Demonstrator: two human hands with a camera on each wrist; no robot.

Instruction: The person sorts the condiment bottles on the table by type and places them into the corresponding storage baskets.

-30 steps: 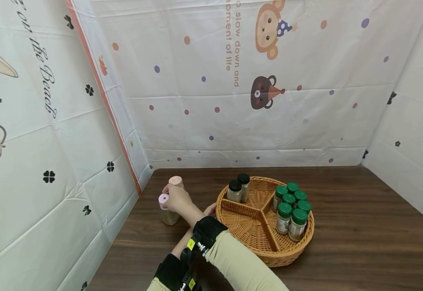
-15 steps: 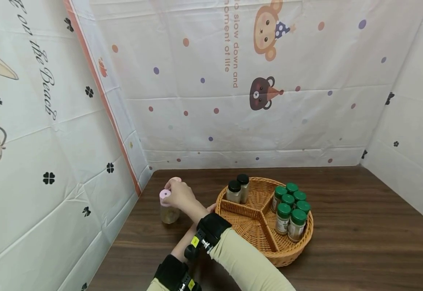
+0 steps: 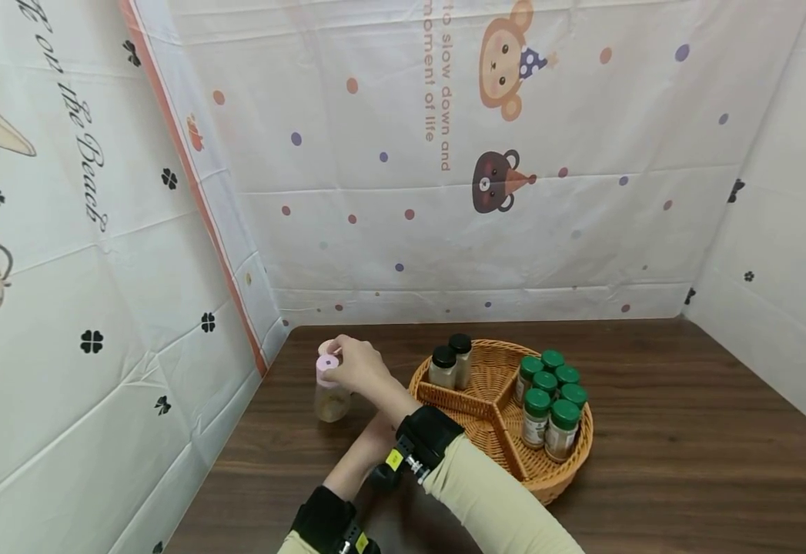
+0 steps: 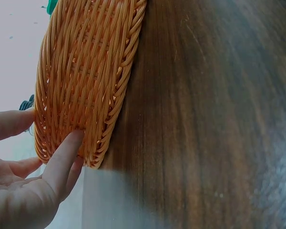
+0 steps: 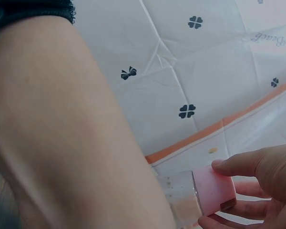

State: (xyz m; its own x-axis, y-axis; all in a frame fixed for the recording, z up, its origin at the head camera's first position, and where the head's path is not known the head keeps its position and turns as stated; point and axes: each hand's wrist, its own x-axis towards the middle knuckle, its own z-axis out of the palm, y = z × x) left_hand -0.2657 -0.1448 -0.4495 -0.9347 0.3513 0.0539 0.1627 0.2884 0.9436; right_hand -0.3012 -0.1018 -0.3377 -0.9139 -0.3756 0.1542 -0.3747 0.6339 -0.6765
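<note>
My right hand (image 3: 361,365) pinches the lilac-pink lid of a clear spice jar (image 3: 332,404) at the left of the table, thumb and fingers on opposite sides of the lid. In the right wrist view its pink lid (image 5: 214,190) sits between them; my other forearm overlaps the jar's lower end. Close behind stands another jar's peach lid (image 3: 326,348), its body mostly hidden. My left hand (image 4: 33,183) touches the side of a round wicker basket (image 4: 83,81) with fairly straight fingers. In the head view that hand is largely hidden beneath the crossing right arm.
The basket has three compartments. Black-lidded jars (image 3: 443,368) stand in its back-left one and several green-lidded jars (image 3: 536,415) in the right one; wicker dividers (image 3: 458,398) part them. Patterned white cloth (image 3: 403,192) walls in the dark wooden table (image 3: 680,431).
My right hand has moved rightward, and the lilac-lidded jar has shifted right with it, now closer in front of the peach-lidded one. The basket and its jars keep their places.
</note>
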